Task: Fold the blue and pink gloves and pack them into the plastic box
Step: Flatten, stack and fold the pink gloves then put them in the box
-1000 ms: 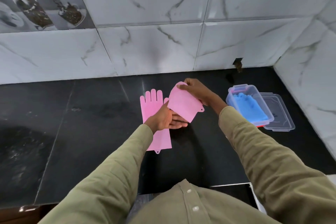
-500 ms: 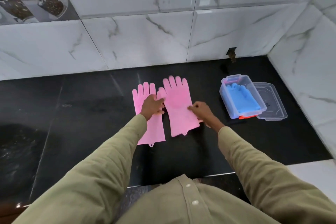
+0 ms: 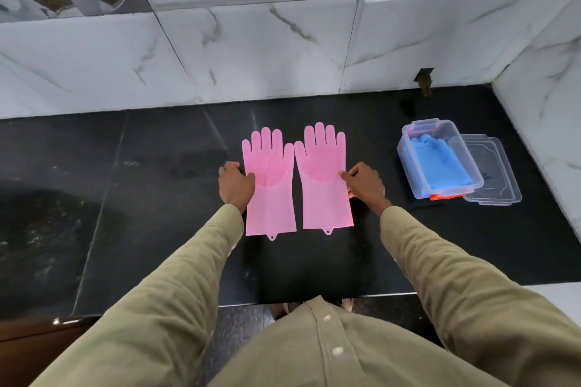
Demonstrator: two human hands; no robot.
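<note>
A black stone countertop (image 3: 151, 204) fills mid-frame. Two pink gloves (image 3: 270, 179) lie flat, side by side, at centre. At right, a clear plastic box (image 3: 418, 179) stands beside its lid (image 3: 500, 185).

1. There is a single view, from a camera worn on the person's head, looking forward and steeply down over the chest and both sleeves.
2. It faces a black countertop (image 3: 151, 198) backed by a white marble-tiled wall (image 3: 251, 50) that fills the upper half of the frame.
3. The wide-angle lens bends the tile lines, and the side wall leans in at the right edge.
4. The camera sits close: the shirt front fills the bottom of the frame, and the worktop lies at arm's reach in the middle.
5. No second view shares the scene.
</note>
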